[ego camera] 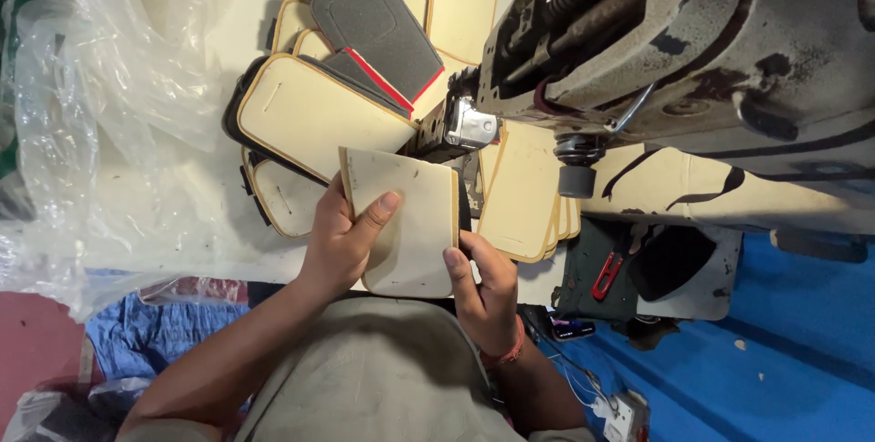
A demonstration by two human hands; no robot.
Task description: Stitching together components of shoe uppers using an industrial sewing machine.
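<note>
Both my hands hold one cream-coloured padded piece [412, 214] with a tan edge, upright in front of me. My left hand [339, 240] grips its left side, thumb across the face. My right hand [485, 285] pinches its lower right edge. Just beyond the piece is the presser foot and needle area [467, 125] of a worn industrial sewing machine [693, 50]. A fan of similar cream pieces [310, 114] and grey pieces with red trim [378, 27] lies on the table behind it.
Crumpled clear plastic sheeting [91, 105] covers the left of the table. More cream pieces [524, 191] are stacked under the machine head. Red thread snips [606, 275] lie on a dark tray at right. Blue fabric [784, 351] spreads over the lower right.
</note>
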